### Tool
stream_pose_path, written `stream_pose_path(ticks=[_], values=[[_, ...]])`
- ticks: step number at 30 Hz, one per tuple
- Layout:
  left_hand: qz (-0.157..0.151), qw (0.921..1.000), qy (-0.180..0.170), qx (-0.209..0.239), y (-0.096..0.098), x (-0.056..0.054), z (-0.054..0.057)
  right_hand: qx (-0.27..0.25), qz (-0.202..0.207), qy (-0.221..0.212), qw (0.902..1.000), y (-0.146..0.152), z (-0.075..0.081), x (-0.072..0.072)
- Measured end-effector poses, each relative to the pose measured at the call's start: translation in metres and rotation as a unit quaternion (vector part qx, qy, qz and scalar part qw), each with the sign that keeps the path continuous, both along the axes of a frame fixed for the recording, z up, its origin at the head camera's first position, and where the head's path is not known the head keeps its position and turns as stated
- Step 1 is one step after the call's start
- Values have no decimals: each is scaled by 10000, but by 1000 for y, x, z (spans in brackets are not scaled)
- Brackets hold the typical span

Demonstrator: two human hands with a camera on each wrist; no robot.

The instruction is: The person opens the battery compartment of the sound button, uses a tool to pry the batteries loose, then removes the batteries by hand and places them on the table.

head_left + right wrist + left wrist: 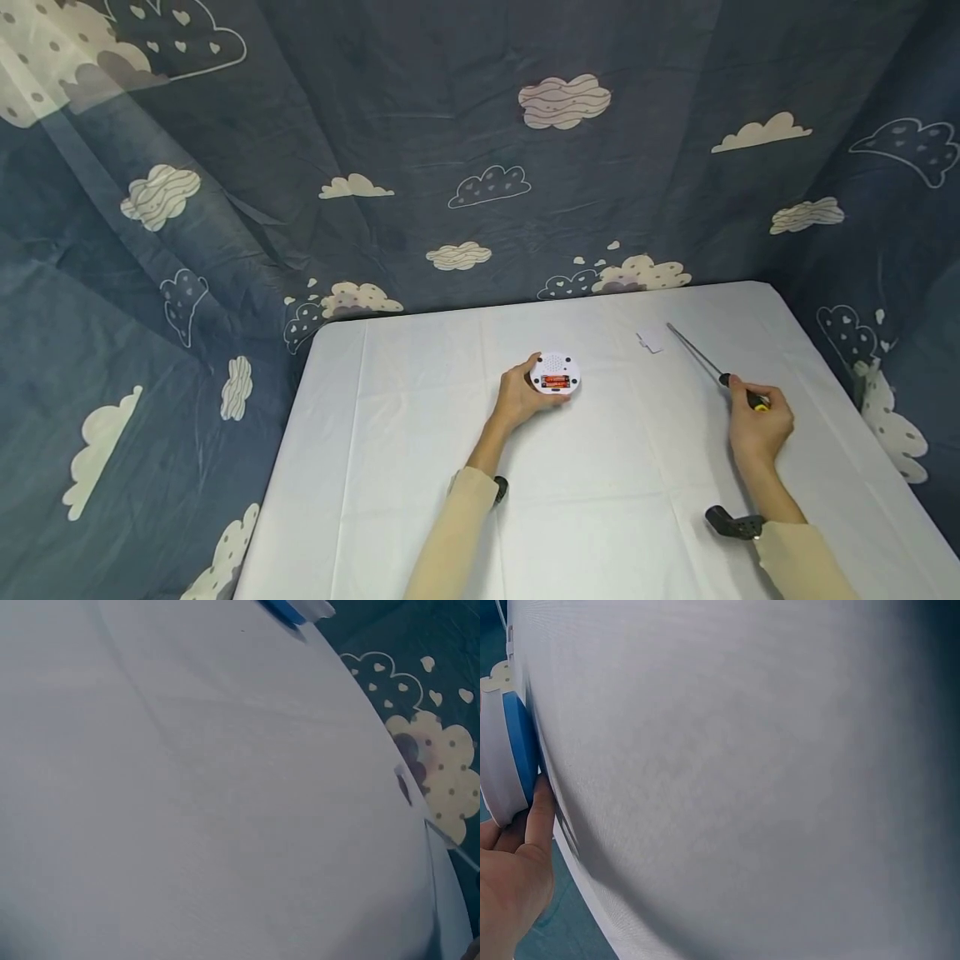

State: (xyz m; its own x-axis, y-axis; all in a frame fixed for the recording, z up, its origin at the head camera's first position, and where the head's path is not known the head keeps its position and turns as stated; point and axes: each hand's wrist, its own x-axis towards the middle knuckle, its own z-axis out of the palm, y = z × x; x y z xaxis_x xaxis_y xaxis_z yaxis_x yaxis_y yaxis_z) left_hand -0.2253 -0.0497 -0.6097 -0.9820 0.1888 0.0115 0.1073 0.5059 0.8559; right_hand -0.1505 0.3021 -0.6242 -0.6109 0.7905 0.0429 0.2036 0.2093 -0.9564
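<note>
Showing red batteries, a round white gadget is gripped by the left hand, and a long screwdriver is held by the right hand.

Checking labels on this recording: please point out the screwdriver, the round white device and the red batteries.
Screwdriver (724,380), head view: front end of its handle.
Round white device (554,363), head view: dotted patch on its face.
Red batteries (556,382), head view: middle of the red casing.

I can see a round white device just below mid-frame, its red batteries exposed; at right, a long black-and-yellow-handled screwdriver slants toward upper left.
</note>
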Motion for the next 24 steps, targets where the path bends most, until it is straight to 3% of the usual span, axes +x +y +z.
stream_pose_path(ticks=[8,12,18,24], values=[[23,10000,-10,9,0,0,-1,131,23,-532,9985,-14,-6,12],[17,10000,8,-16,0,-1,0,555,234,-790,9951,-21,-9,17],[-6,10000,12,-81,-1,-1,-2,1593,475,-610,9842,-35,-11,23],[-25,10000,59,-24,0,1,-3,1787,629,-635,9798,-37,-17,27]])
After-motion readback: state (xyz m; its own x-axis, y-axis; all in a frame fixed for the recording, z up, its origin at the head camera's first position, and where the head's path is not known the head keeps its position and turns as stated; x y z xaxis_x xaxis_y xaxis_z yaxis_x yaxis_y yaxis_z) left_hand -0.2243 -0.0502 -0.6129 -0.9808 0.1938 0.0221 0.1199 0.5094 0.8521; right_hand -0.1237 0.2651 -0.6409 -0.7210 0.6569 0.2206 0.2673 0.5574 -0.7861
